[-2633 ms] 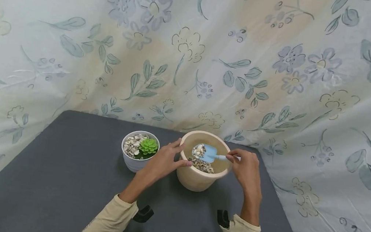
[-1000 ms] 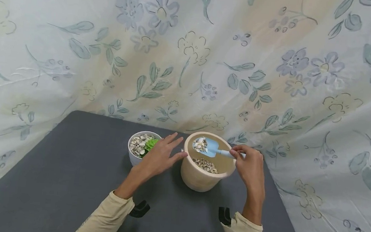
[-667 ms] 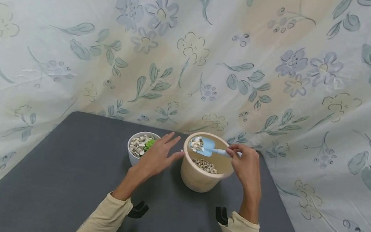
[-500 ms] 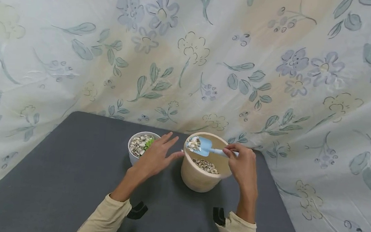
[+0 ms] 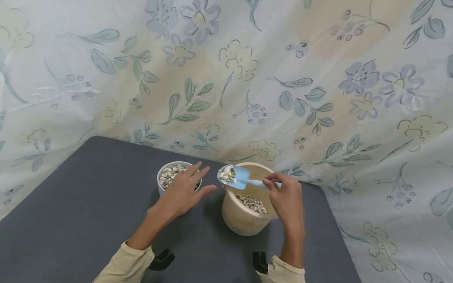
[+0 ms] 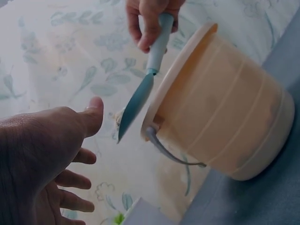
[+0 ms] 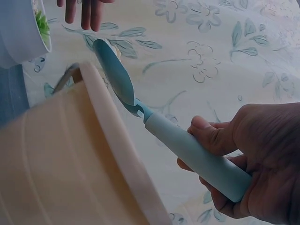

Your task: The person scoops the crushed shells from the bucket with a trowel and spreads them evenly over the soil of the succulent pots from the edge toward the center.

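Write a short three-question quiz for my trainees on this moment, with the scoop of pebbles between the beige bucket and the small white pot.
1. True or false: the right hand grips the handle of the blue scoop.
2. Where is the scoop's loaded blade? A) deep inside the beige bucket B) over the bucket's left rim, toward the white pot C) lying flat on the table
3. Fill in: the left hand, fingers spread, is held in front of the ____ pot.

Key: 1 true; 2 B; 3 white.
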`<state>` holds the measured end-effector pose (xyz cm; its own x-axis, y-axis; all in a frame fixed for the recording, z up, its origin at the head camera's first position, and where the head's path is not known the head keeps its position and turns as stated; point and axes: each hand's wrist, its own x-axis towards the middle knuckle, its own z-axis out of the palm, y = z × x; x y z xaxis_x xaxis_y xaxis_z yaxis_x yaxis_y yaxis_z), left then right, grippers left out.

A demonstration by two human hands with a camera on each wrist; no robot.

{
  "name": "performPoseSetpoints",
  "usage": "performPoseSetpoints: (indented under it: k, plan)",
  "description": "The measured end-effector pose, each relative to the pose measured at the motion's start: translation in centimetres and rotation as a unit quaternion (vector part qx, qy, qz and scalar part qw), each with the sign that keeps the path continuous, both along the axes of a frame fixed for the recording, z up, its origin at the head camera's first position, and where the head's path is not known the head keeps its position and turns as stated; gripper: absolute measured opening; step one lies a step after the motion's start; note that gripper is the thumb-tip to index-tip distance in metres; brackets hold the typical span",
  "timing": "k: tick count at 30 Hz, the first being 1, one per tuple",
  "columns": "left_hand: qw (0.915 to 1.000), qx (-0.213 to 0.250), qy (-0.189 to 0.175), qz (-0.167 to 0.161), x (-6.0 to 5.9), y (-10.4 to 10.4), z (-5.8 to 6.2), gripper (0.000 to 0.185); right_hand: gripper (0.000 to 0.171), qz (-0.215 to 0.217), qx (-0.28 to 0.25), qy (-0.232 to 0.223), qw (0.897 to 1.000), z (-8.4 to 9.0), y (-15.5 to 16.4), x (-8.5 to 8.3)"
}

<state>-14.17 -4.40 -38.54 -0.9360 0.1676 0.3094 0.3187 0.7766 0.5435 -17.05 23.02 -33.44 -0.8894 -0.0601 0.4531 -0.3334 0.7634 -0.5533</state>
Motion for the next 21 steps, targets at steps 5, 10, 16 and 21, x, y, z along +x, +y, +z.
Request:
performPoseSetpoints:
  k: [5, 10, 16, 21]
  plan:
    - [0.9997, -0.004, 0.011, 0.023, 0.4, -0.9, -0.6, 0.071, 0.008, 0.018, -0.008, -0.001, 1.000, -0.5, -0.9, -0.3]
    - [0.9988, -0.001, 0.028, 0.040, 0.4, -1.6, -1.2, 0.070, 0.008, 0.030, -0.013, -0.003, 0.999, -0.6, -1.7, -0.4]
    - [0.9976, -0.012, 0.032, 0.061, 0.6, -2.1, -1.4, 0.069, 0.006, 0.049, -0.016, 0.006, 0.999, -0.9, -2.4, -0.9]
    - [0.9965, -0.012, 0.040, 0.073, 0.6, -2.4, -1.3, 0.064, 0.006, 0.046, -0.015, 0.026, 0.998, -0.9, -2.7, -1.2]
